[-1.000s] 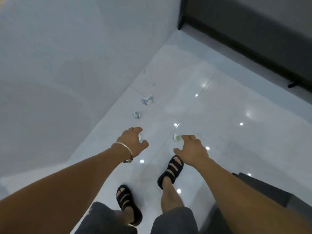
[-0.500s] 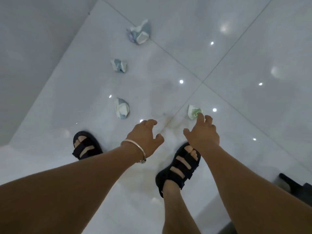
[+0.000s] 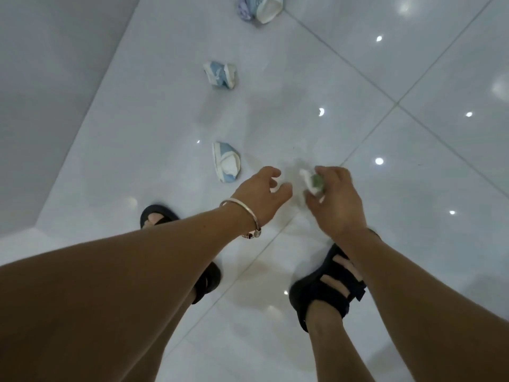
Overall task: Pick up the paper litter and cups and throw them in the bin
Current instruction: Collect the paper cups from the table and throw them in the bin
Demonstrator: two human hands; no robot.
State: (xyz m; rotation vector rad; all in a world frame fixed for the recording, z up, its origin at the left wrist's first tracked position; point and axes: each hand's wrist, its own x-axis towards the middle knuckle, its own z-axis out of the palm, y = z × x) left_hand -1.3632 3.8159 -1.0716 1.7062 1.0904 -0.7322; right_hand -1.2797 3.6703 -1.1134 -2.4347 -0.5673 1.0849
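Note:
My right hand (image 3: pixel 334 199) pinches a crushed white and green paper cup (image 3: pixel 312 183) just above the floor. Close beside it on the left, my left hand (image 3: pixel 260 195), with a silver bangle on the wrist, hangs with loosely curled fingers and holds nothing. A crushed blue and white cup (image 3: pixel 227 162) lies on the tiles just left of my left hand. Farther off lies a second blue crushed cup (image 3: pixel 221 75). At the top edge sits a third crumpled cup with purple paper (image 3: pixel 260 8). No bin is in view.
The floor is glossy white tile (image 3: pixel 385 78) with bright light reflections. A grey wall (image 3: pixel 49 92) runs along the left side. My two feet in black sandals (image 3: pixel 329 285) stand below my hands.
I have bent lower and the litter looks nearer. My right hand has closed on the green and white cup that lay at its fingertips. My left hand has stayed empty.

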